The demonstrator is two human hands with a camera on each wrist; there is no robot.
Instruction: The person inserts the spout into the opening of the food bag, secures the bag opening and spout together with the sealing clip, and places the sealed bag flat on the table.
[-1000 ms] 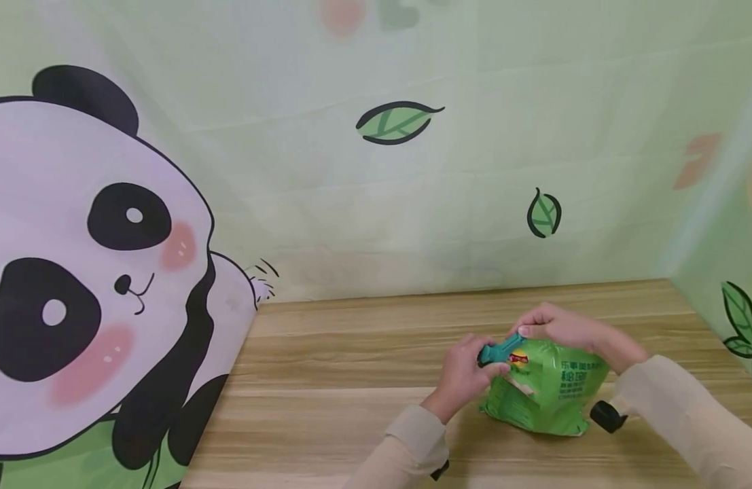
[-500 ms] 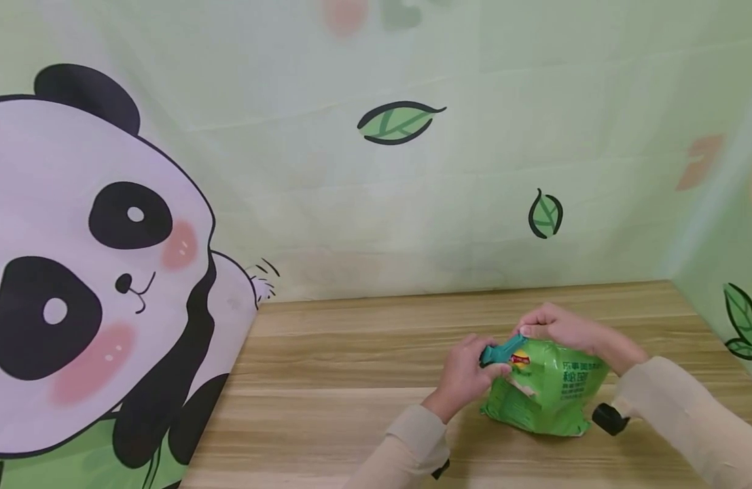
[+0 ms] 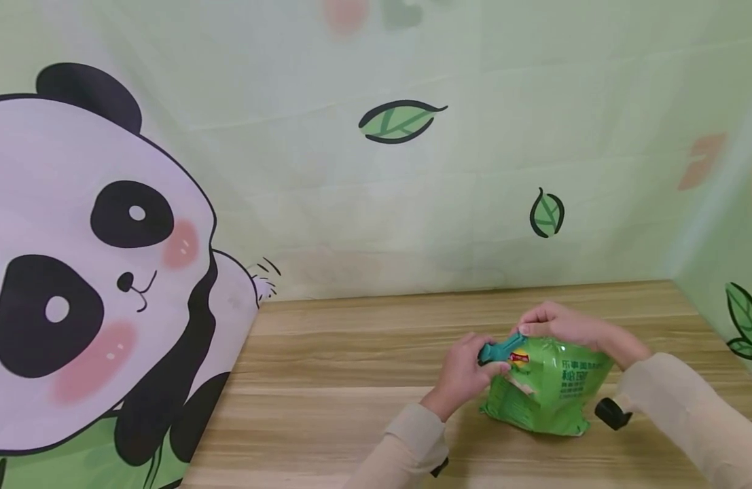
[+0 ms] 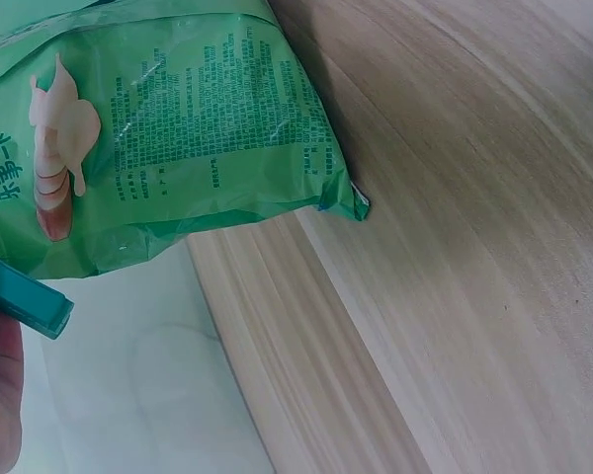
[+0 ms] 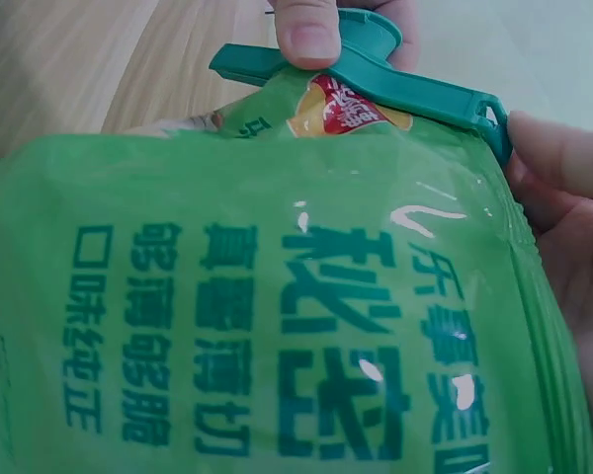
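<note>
A green chip bag [image 3: 547, 387] stands on the wooden table, printed with Chinese text. Across its top edge lies a teal bag clip [image 5: 415, 89] with a round spout-like part. My left hand [image 3: 464, 370] grips the clip at that round part, thumb in front. At the clip's other end, my right hand [image 3: 559, 324] pinches the tip between thumb and fingers beside the bag's edge. In the left wrist view, one end of the clip sticks out below the bag's back panel [image 4: 178, 128]. Most of the left hand is outside that view.
The wooden table [image 3: 327, 394] runs to a pale green cloth backdrop [image 3: 290, 170] with printed leaves. A large printed panda [image 3: 76, 238] covers the left side. Black wrist-worn parts [image 3: 613, 414] hang below the right sleeve, near the bag.
Both hands keep their hold on the clip, almost still. The upper right of the bag and the right forearm shift very slightly to the right.
</note>
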